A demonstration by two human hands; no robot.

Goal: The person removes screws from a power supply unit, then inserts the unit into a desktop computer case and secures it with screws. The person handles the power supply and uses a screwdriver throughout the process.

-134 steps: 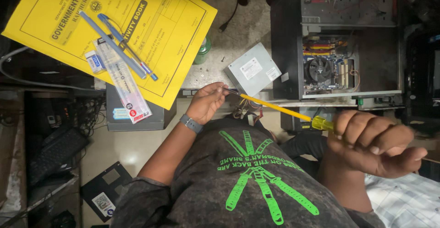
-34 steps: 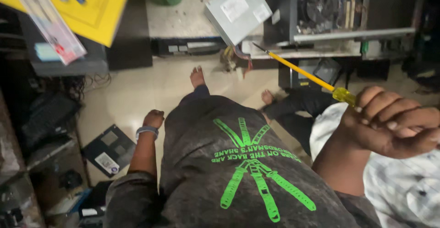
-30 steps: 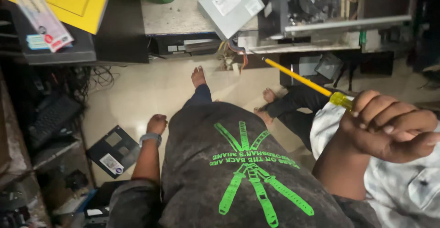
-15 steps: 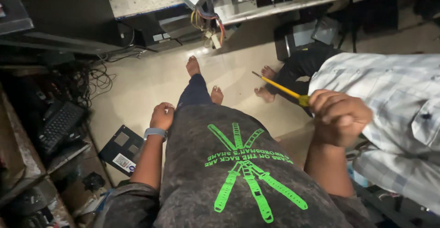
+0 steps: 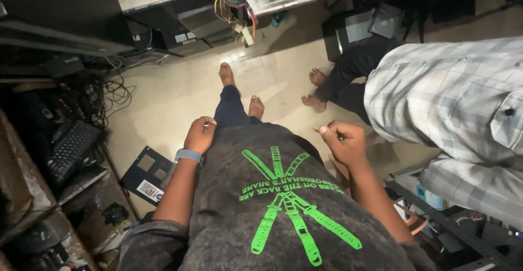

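Holding a thin yellow-handled screwdriver, the right hand is curled tight around it; only the tip shows. The left hand rests on the thigh, loosely curled and empty. A firm grip seems best, tip pointed away from the bare feet on the tan floor.

Both arms hang bent at the torso; left hand loosely curled, right hand fisted.

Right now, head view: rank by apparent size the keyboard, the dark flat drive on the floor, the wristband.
1. keyboard
2. dark flat drive, close to the keyboard in size, so unsure
3. wristband, clearly smallest despite being nearer the camera
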